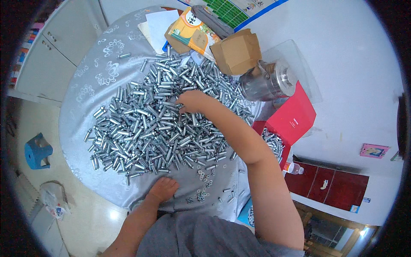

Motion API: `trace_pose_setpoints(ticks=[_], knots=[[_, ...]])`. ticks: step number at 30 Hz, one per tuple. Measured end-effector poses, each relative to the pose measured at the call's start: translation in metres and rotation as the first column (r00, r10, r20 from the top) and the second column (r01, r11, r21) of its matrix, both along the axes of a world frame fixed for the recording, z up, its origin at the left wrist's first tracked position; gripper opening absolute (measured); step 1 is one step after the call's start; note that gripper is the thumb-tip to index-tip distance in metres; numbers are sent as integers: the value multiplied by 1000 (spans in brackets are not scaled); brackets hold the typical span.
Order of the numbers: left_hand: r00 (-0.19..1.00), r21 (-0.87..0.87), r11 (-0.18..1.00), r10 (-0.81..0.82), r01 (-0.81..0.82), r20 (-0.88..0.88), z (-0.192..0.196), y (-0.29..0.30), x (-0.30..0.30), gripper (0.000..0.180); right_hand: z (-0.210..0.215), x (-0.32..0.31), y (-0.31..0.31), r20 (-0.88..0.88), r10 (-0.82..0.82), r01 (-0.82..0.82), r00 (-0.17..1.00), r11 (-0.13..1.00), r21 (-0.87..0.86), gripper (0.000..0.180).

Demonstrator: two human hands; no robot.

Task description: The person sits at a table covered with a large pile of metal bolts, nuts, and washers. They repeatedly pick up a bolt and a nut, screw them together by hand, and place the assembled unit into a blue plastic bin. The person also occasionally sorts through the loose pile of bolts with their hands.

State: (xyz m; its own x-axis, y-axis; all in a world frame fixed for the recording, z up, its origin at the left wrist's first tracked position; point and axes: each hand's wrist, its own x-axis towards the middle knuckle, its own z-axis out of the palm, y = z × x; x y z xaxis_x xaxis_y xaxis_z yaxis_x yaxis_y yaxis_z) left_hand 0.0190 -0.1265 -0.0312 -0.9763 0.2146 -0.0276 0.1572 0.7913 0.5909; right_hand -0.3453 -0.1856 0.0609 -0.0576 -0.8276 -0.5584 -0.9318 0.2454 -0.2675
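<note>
A wide heap of silver metal expansion bolts (pixel 141 124) covers the middle of the round table. My right hand (pixel 191 102) reaches into the upper part of that heap, thumb and fingers apart and touching the bolts; no bolt shows clearly between them. Close to the near table edge rests my left hand (pixel 164 189), its fingers curled together. Whatever it may hold is hidden beneath the fingers. To the right of it lie small loose washers (pixel 201 173) and a cluster of nuts (pixel 201 197).
On the right stand a steel pitcher (pixel 265 81) and an opened red box (pixel 295 113) containing more bolts. A cardboard box (pixel 236 52) and a yellow package (pixel 195 32) sit at the back. A blue stool (pixel 37 150) stands on the floor at left.
</note>
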Motion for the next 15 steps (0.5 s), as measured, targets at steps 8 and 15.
trace_pose_setpoints(ticks=[8, 15], knots=[[999, -19, 999, -28, 29, 43, -5, 1, 2, 10, 24, 6, 74, 581, -421, 679, 696, 649, -343, 26], [1000, -42, 999, 9, -9, -16, 1, 1, 2, 8, 48, 31, 94, 943, -21, 892, -332, 317, 322, 12]])
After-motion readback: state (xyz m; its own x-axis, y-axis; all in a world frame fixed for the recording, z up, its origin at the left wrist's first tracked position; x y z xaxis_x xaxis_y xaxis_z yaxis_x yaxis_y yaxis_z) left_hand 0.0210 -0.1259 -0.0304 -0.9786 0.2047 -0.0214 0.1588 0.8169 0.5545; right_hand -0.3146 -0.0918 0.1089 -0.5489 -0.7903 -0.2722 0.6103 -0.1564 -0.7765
